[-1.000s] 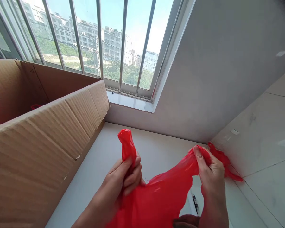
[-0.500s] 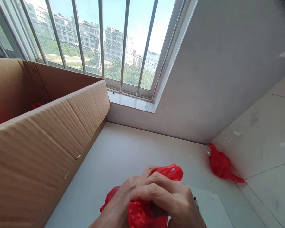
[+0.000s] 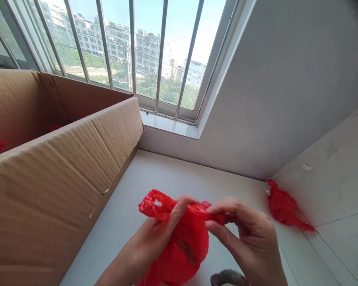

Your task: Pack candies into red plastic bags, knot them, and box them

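Note:
A thin red plastic bag (image 3: 186, 246) hangs between my hands, its upper edge gathered and crumpled. My left hand (image 3: 158, 234) grips that edge, thumb on top, with a twisted loop of the bag sticking out to the left of it. On the other side, the thumb and fingers of my right hand (image 3: 244, 230) pinch the end of the gathered edge. The lower part of the bag droops in front of my left wrist and runs out of view at the bottom. What the bag holds, if anything, cannot be made out.
A large open cardboard box (image 3: 68, 178) with red plastic inside fills the left. Behind is a barred window (image 3: 164, 59). Another red bag (image 3: 283, 204) lies at the right wall on the white surface (image 3: 131, 186). A dark grey rounded thing (image 3: 228, 277) shows at the bottom edge.
My hands were bunched together over the crumpled bag. Now they are apart, with the bag's edge drawn out between them and its body hanging open. The view has shifted slightly.

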`<state>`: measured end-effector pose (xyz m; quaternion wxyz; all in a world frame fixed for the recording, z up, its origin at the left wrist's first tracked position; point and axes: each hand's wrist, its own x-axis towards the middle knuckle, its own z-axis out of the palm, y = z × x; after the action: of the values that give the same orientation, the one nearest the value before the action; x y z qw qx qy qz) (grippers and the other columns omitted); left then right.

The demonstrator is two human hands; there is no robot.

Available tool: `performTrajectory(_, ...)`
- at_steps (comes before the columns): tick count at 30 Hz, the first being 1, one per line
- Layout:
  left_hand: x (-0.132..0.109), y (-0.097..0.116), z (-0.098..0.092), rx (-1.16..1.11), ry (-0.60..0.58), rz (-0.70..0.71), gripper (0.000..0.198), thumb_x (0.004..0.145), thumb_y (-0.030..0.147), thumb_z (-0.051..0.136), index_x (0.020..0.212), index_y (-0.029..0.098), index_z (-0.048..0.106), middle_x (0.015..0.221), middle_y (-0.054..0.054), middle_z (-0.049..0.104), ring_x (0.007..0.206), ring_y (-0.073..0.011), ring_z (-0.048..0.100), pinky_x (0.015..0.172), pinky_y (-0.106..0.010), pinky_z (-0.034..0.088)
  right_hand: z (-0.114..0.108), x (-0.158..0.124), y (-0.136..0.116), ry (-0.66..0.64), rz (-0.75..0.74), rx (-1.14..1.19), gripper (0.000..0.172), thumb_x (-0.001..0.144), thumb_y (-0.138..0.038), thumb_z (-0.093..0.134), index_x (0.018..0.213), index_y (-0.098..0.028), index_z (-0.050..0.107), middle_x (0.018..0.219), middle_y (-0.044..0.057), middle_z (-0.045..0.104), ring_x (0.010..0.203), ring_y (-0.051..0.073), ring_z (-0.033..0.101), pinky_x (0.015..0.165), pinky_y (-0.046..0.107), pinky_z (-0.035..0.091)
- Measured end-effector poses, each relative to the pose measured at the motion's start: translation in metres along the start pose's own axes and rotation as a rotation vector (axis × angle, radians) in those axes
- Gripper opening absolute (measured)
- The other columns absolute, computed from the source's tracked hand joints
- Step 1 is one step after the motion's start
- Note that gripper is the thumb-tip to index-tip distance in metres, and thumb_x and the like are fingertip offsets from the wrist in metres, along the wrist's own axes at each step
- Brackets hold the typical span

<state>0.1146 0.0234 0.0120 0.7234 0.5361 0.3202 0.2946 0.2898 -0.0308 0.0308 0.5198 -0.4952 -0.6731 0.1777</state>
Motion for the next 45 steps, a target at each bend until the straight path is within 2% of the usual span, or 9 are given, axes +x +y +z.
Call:
performTrajectory(5, 0.002, 0.014, -0.009, -0.205, -0.265, 0.076, 0.016, 0.094, 0.036, 0.060, 0.094, 0.020, 0.062, 0.085, -0.001, 0.067, 0.073, -0.0136, 0.064, 0.065, -0.021, 0.049, -0.005, -0.001, -0.013, -0.462, -0.070, -0.010, 0.014, 0.080, -0.025, 0.076, 0.093, -0.021, 0.073, 0.082, 0.001, 0.071, 0.067, 0.011, 0.062, 0.062, 0.018, 0.051)
performTrajectory(7, 0.002, 0.014, -0.012, -0.141, -0.289, 0.118, 0.004, 0.090, 0.024, 0.064, 0.091, 0.021, 0.061, 0.088, 0.001, 0.065, 0.071, -0.0113, 0.062, 0.064, -0.020, 0.048, -0.008, -0.001, -0.012, -0.446, -0.045, 0.004, 0.014, 0.082, -0.028, 0.075, 0.095, -0.023, 0.074, 0.083, 0.001, 0.072, 0.069, 0.011, 0.062, 0.063, 0.019, 0.051)
performTrajectory(11, 0.002, 0.012, -0.014, 0.097, -0.260, 0.198, 0.012, 0.086, 0.011, 0.058, 0.087, 0.023, 0.058, 0.081, 0.004, 0.060, 0.063, -0.0090, 0.055, 0.059, -0.021, 0.043, -0.008, 0.002, 0.003, -0.101, 0.019, 0.085, 0.028, 0.083, -0.038, 0.073, 0.110, -0.033, 0.068, 0.112, 0.001, 0.069, 0.104, 0.016, 0.064, 0.089, 0.025, 0.050)
performTrajectory(15, 0.005, 0.011, -0.012, 0.403, -0.180, 0.346, 0.014, 0.083, 0.008, 0.047, 0.078, 0.021, 0.047, 0.070, 0.005, 0.048, 0.059, -0.0092, 0.037, 0.053, -0.022, 0.031, 0.007, 0.013, 0.022, -0.298, 0.141, 0.131, 0.077, 0.073, -0.041, 0.082, 0.141, -0.035, 0.047, 0.131, 0.002, 0.062, 0.119, 0.020, 0.059, 0.106, 0.033, 0.042)
performTrajectory(23, 0.029, -0.007, -0.021, 1.162, 0.323, 0.750, 0.019, 0.079, 0.005, 0.040, 0.075, 0.022, 0.033, 0.070, 0.004, 0.042, 0.063, -0.0131, 0.030, 0.055, -0.025, 0.022, 0.024, 0.023, 0.031, -0.273, 0.249, -0.032, 0.018, 0.090, -0.014, 0.054, 0.094, -0.023, 0.070, 0.080, -0.003, 0.068, 0.072, 0.011, 0.057, 0.065, 0.021, 0.043)
performTrajectory(27, 0.032, -0.006, -0.026, 1.157, 0.285, 0.789, 0.025, 0.081, 0.006, 0.043, 0.073, 0.022, 0.025, 0.066, 0.004, 0.038, 0.065, -0.0140, 0.030, 0.056, -0.025, 0.023, 0.024, 0.021, 0.034, -0.195, 0.174, -0.092, 0.014, 0.081, -0.015, 0.061, 0.092, -0.023, 0.064, 0.105, 0.002, 0.064, 0.095, 0.016, 0.059, 0.080, 0.027, 0.047)
performTrajectory(31, 0.028, 0.002, -0.024, 1.033, 0.102, 0.713, 0.031, 0.076, 0.012, 0.050, 0.072, 0.023, 0.022, 0.066, 0.005, 0.035, 0.063, -0.0131, 0.028, 0.056, -0.024, 0.025, 0.030, 0.023, 0.038, -0.260, 0.125, 0.062, 0.068, 0.073, -0.013, 0.066, 0.136, -0.029, 0.046, 0.135, 0.004, 0.055, 0.115, 0.018, 0.056, 0.097, 0.033, 0.046)
performTrajectory(37, 0.028, -0.003, -0.016, 0.922, 0.089, 0.624, 0.019, 0.076, 0.008, 0.038, 0.077, 0.023, 0.027, 0.067, 0.006, 0.042, 0.060, -0.0115, 0.032, 0.055, -0.023, 0.029, 0.032, 0.025, 0.038, -0.312, 0.166, 0.024, 0.029, 0.081, -0.009, 0.055, 0.104, -0.024, 0.065, 0.095, -0.001, 0.063, 0.078, 0.012, 0.055, 0.071, 0.023, 0.047)
performTrajectory(45, 0.032, -0.014, -0.012, 1.046, 0.245, 0.759, 0.019, 0.087, 0.005, 0.034, 0.079, 0.022, 0.037, 0.071, 0.004, 0.047, 0.062, -0.0117, 0.039, 0.061, -0.023, 0.036, 0.028, 0.021, 0.032, -0.279, 0.289, -0.079, 0.041, 0.082, -0.008, 0.053, 0.116, -0.028, 0.066, 0.088, -0.002, 0.067, 0.070, 0.011, 0.056, 0.063, 0.021, 0.044)
